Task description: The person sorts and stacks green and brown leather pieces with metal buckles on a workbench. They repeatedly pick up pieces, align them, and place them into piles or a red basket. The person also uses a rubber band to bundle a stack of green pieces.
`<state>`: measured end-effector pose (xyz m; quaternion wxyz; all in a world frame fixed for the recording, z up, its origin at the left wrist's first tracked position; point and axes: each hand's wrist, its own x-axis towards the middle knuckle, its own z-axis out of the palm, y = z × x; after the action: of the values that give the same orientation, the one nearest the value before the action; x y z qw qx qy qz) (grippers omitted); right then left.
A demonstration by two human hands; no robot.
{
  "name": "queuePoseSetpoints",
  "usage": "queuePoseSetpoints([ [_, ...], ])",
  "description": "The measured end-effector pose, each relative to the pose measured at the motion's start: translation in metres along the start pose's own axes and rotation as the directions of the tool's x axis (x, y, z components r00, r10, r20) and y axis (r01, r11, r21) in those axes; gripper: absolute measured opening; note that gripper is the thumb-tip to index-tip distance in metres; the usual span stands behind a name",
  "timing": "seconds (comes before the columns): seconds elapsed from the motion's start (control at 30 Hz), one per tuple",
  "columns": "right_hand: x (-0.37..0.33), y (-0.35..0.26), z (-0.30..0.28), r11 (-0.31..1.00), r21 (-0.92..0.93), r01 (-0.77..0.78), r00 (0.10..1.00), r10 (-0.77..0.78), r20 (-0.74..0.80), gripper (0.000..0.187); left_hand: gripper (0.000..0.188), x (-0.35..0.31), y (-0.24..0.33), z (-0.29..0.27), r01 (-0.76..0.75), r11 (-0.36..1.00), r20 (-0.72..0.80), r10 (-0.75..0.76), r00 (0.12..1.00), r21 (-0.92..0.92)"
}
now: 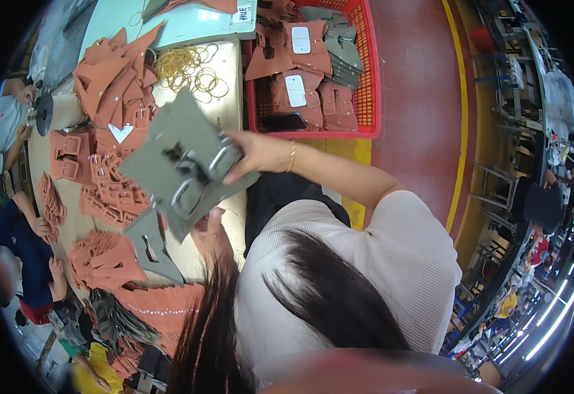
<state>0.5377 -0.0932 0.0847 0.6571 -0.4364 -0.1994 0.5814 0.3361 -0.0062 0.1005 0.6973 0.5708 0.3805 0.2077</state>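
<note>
A stack of grey-green cut pieces with buckles [178, 157], seemingly shoe uppers, is held up in front of me over the table. My right hand [255, 156], with a gold bracelet at the wrist, grips its right edge beside a buckle, thumb on top. My left hand [212, 235] holds the stack from below; its fingers are partly hidden under the pieces and my hair. Just under the stack, a separate grey-green piece with a slot [152, 253] rests on the table near orange pieces. Piles of orange buckled pieces [113, 174] lie to the left.
Yellow rubber bands [192, 69] lie at the table's far side beside a thread spool [60, 113]. Right of the table is a red crate [374, 98] with bundled orange and grey-green pieces and a dark phone [282, 122]. Co-workers [27, 243] sit along the left edge.
</note>
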Motion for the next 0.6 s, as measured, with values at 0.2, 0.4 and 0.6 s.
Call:
queuePoseSetpoints([
  [0.2,-0.075,-0.021,-0.140,0.978,-0.155,-0.137,0.938,0.078,-0.337,0.069,0.053,0.001,-0.008,0.022,0.135,0.989,0.118,-0.141,0.983,0.056],
  [0.4,-0.152,0.025,-0.262,0.968,-0.143,-0.206,0.792,0.079,-0.605,0.077,0.051,-0.007,-0.019,0.013,0.177,0.972,0.070,-0.189,0.979,0.155],
  [0.6,-0.198,0.109,-0.333,0.950,0.035,-0.311,0.678,0.248,-0.692,0.076,0.049,-0.018,-0.036,0.013,0.273,0.955,0.063,-0.282,0.957,0.117],
])
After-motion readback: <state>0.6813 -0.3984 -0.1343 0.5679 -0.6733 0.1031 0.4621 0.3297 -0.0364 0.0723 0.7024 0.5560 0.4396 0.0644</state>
